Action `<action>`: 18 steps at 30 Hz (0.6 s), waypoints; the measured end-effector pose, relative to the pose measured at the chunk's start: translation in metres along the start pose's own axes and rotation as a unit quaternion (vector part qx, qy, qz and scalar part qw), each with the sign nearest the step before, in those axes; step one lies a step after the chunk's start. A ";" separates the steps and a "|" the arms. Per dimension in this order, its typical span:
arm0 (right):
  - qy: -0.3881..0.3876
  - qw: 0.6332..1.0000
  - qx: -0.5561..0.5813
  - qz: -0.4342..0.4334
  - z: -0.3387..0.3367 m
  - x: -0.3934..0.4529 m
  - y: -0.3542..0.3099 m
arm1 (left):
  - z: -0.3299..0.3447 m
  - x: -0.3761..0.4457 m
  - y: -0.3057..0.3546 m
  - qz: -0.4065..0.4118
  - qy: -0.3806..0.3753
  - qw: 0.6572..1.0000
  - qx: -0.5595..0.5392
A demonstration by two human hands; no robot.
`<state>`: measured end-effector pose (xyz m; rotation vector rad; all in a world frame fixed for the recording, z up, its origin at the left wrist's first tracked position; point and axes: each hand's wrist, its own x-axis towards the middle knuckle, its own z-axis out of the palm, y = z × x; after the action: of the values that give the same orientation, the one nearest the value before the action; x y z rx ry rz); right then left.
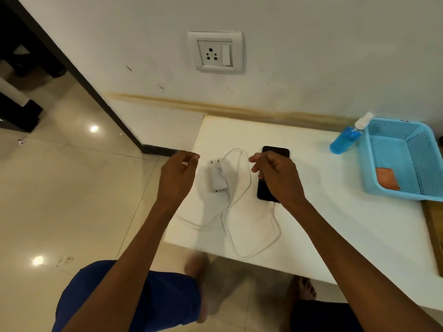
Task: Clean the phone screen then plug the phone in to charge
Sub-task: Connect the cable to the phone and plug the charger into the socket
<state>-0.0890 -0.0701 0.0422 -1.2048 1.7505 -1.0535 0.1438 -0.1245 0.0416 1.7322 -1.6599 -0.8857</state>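
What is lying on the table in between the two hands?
In the head view, a white charger plug and loops of its white cable lie on the table between the left hand and the right hand.

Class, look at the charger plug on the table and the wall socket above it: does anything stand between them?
Nothing visible does. The charger plug lies on the table, with bare wall up to the wall socket.

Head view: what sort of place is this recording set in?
Probably a room in a home or lodging, not a workshop: a wall socket in a scuffed white wall above a low white table, glossy floor tiles, and a blue plastic basket with a spray bottle beside it.
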 end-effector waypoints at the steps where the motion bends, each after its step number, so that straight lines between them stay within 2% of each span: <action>1: -0.012 0.998 -0.053 -0.027 0.007 0.000 -0.001 | -0.006 0.002 -0.011 -0.001 0.000 0.999 0.040; 3: -0.031 0.978 -0.169 -0.121 0.023 -0.003 -0.004 | -0.017 0.004 -0.031 -0.009 -0.009 0.995 0.104; 6: -0.054 0.921 -0.279 -0.268 0.050 -0.006 -0.013 | -0.031 0.005 -0.058 -0.039 -0.028 0.987 0.154; 8: -0.055 0.889 -0.337 -0.304 0.067 -0.004 -0.017 | -0.038 0.003 -0.072 -0.058 -0.054 0.982 0.170; 10: -0.067 0.868 -0.416 -0.264 0.086 -0.002 -0.020 | -0.045 -0.001 -0.082 -0.072 -0.077 0.980 0.171; 13: -0.094 0.839 -0.515 -0.149 0.101 0.010 -0.017 | -0.051 -0.005 -0.090 -0.077 -0.102 0.978 0.167; 16: -0.121 0.841 -0.522 -0.080 0.102 0.020 -0.014 | -0.054 -0.008 -0.092 -0.068 -0.109 0.980 0.153; 18: -0.122 0.842 -0.522 -0.064 0.096 0.023 -0.012 | -0.049 -0.010 -0.089 -0.068 -0.115 0.979 0.154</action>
<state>-0.0045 -0.1144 0.0135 -1.9961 2.0811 0.1273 0.2369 -0.1113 0.0028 2.0338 -1.9302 -0.9619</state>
